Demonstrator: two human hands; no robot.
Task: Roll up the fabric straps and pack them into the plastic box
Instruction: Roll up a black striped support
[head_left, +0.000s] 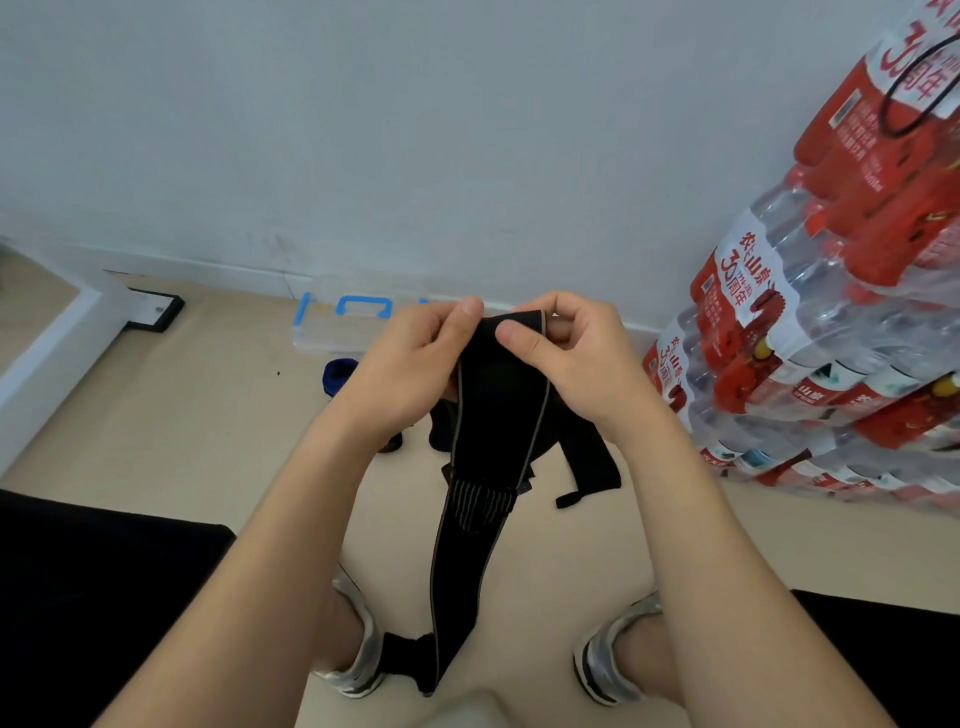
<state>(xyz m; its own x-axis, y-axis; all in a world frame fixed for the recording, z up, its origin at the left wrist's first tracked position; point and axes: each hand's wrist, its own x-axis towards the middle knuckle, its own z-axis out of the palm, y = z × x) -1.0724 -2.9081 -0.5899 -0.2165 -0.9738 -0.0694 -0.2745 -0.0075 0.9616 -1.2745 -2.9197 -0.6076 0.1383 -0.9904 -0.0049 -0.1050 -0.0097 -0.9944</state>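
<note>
Both hands, left (410, 364) and right (566, 353), pinch the black strap's (493, 415) top end. Behind them the clear plastic box (332, 325) sits on the floor; its contents can't be made out.

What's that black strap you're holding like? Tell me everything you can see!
The black strap is a long band of stretchy-looking fabric with pale trim along both edges and a ribbed, striped patch halfway down. The left hand and right hand pinch its top end, thumbs on the front. It hangs unrolled toward the floor, its bottom end near the left shoe.
</note>
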